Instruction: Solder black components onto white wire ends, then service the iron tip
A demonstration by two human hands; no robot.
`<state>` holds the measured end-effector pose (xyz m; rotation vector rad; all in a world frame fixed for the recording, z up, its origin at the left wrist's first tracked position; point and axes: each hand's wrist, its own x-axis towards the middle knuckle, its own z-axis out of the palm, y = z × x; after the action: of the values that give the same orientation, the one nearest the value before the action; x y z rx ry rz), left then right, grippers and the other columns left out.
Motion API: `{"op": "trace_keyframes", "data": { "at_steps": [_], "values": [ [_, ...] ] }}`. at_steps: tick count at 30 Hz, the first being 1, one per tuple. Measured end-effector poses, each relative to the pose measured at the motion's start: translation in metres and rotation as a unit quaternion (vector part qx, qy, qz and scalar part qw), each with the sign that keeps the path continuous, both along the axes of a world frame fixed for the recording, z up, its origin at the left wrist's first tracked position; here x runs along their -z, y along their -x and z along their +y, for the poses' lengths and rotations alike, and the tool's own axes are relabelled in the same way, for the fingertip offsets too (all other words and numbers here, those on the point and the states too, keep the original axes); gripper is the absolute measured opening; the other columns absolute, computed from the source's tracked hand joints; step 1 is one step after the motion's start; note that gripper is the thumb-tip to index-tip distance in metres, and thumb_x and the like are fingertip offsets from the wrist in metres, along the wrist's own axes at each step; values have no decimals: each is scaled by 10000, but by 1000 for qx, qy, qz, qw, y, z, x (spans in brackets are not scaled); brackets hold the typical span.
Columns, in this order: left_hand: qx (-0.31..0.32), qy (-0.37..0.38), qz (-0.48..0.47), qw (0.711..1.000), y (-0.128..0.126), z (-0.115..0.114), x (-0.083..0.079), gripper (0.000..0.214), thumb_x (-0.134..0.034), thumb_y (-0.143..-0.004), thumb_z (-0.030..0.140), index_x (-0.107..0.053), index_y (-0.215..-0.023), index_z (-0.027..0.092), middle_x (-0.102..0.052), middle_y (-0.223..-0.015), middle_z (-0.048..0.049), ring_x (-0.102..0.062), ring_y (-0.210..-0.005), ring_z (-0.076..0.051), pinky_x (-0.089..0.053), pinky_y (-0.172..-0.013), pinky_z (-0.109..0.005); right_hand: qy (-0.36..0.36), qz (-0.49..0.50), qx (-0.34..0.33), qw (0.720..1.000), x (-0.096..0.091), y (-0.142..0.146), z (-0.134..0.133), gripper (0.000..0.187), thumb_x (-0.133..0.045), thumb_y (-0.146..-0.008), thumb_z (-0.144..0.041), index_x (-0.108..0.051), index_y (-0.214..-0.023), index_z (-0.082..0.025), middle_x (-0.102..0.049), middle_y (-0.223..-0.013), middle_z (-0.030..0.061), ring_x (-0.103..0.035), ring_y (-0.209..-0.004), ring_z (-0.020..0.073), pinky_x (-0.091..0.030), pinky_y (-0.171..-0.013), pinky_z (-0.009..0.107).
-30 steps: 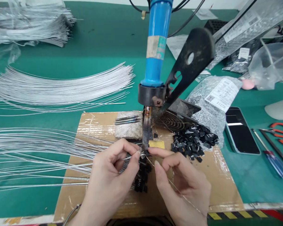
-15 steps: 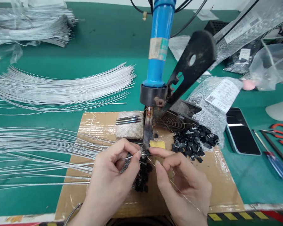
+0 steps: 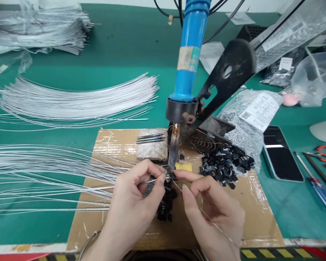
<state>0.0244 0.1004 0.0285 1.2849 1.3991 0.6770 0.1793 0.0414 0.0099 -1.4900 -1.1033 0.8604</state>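
We see the soldering iron (image 3: 188, 61) fixed in its stand (image 3: 228, 72) over the cardboard (image 3: 250, 217), tip (image 3: 174, 152) down, likely so both hands are free; the left hand (image 3: 133, 206) pinches a wire (image 3: 152, 180) at the tip; the right hand (image 3: 212, 206), close beside, pinches a thin strand (image 3: 209, 219) aimed there.

A thin silver wire (image 3: 151, 180) lay nearly level just below the middle of the frame, its right end pinched in the fingertips of the left hand (image 3: 133, 212). A finer bare strand (image 3: 206, 216) slanted from that same spot toward the lower right, held taut by the right hand (image 3: 216, 214).
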Motion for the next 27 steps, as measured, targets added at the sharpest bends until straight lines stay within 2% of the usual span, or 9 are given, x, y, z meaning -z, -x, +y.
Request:
{"op": "trace_keyframes", "data": {
  "at_steps": [5, 11, 16, 24, 27],
  "values": [
    [-2, 1, -3, 1000, -2, 1, -3, 140, -678, -921, 269, -672, -796, 207, -742, -819, -19, -626, -674, -144, -398, -562, -236, -1, 6, -5, 1000, 0, 0, 0, 219, -682, -984, -195, -593, -791, -247, -831, -1161, 51, -803, -1065, 217, -612, -927, 285],
    [-4, 3, -18, 1000, -2, 3, -5, 167, -678, -906, 279, -661, -760, 201, -716, -766, -12, -601, -643, -135, -368, -538, -233, -4, 11, -6, 1000, 0, 0, 0, 219, -670, -995, -199, -595, -795, -246, -832, -1150, 61, -805, -1063, 225, -619, -890, 285],
    [-6, 4, -26, 1000, -2, 2, -5, 168, -684, -914, 279, -665, -767, 201, -726, -783, -13, -598, -654, -131, -365, -546, -232, -9, 10, -10, 1000, 0, 0, 1, 213, -681, -976, -176, -594, -797, -253, -832, -1156, 23, -805, -1067, 197, -603, -917, 257],
    [-6, 5, -32, 999, -1, 4, -5, 161, -687, -918, 263, -661, -773, 201, -728, -771, -7, -535, -591, -115, -331, -525, -232, -18, 2, -12, 1000, -1, -1, 3, 203, -697, -962, -180, -603, -793, -245, -831, -1145, 83, -811, -1050, 253, -633, -854, 300],
    [-7, 7, -32, 999, -1, 4, -3, 158, -686, -926, 265, -672, -781, 204, -720, -778, -5, -578, -627, -124, -346, -538, -232, -18, 5, -5, 1000, -2, 1, 3, 209, -687, -977, -193, -608, -790, -244, -833, -1131, 79, -812, -1043, 244, -634, -844, 286]
  ]
}}
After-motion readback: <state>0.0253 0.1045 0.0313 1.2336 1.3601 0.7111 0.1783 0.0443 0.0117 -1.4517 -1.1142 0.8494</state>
